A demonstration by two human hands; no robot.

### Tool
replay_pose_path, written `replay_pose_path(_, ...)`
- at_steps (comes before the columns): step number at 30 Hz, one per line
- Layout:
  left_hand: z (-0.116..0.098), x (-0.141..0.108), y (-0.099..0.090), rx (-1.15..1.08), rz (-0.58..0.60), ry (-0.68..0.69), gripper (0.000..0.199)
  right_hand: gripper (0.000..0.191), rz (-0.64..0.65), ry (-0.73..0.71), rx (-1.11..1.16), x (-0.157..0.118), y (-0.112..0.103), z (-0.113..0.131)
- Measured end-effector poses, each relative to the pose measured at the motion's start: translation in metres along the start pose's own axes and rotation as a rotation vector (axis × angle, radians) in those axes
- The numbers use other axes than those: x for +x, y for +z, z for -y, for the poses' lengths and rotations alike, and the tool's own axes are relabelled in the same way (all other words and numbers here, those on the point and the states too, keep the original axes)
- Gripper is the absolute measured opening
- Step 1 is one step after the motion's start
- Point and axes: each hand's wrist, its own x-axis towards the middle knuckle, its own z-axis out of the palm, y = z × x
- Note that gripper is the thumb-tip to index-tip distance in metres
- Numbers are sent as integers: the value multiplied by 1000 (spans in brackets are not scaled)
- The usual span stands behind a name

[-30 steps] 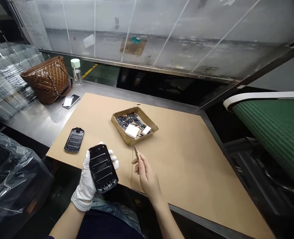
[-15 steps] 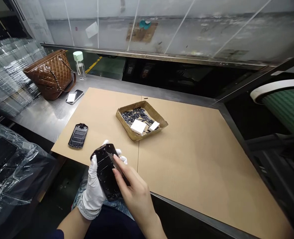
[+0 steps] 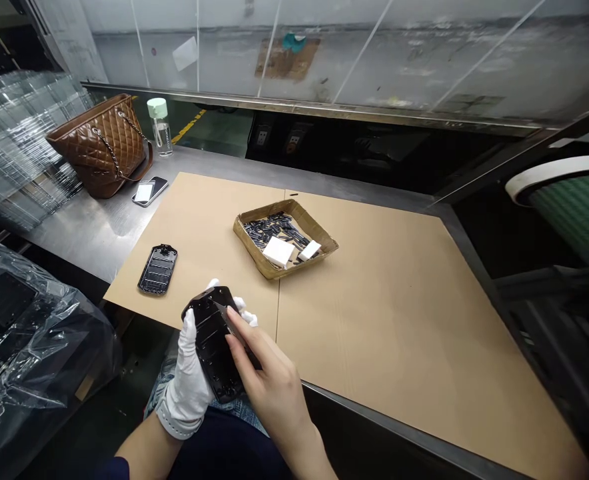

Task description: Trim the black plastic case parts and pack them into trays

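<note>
Glossy black ribbed casing point(image 3: 214, 353) gripped in gloved left hand point(image 3: 190, 380), bare right hand point(image 3: 273, 377) pinching one thin tool point(image 3: 233, 325), second casing point(image 3: 158, 270) on cardboard point(image 3: 374, 287), two white blocks point(image 3: 278, 252) in one tray point(image 3: 252, 254)

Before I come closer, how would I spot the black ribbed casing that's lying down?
Find the big tan cardboard sheet on the grey metal table. Near its left edge, left of the shallow brown cardboard tray, lies the oblong black ribbed casing. Unlike the similar black casing in the white-gloved left hand, it lies flat, with no hand on it.
</note>
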Motion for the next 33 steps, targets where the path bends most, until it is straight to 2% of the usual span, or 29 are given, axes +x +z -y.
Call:
replay_pose_path(8, -2, 0, 2, 51, -35, -36, 42, 41, 9, 11, 12, 0, -1, 1)
replay_pose_path(14, -1, 2, 4, 43, -55, -25, 42, 41, 0, -5, 3, 1, -1, 0)
replay_pose_path(20, 1, 3, -1, 22, -69, 9, 45, 39, 52, -3, 17, 1, -1, -1)
replay_pose_path(24, 0, 3, -2, 57, -59, -42, 49, 32, 57, 123, 162, 0, -3, -3)
replay_pose_path(27, 0, 3, -2, 82, -47, 6, 49, 31, 37, 216, 305, 1, -5, -2)
replay_pose_path(29, 1, 3, -5, 58, -19, 48, 45, 35, 41, 190, 270, 5, -6, 1)
replay_pose_path(33, 6, 3, -22, -27, 63, 64, 47, 43, 119, 64, 41, 14, -5, 7)
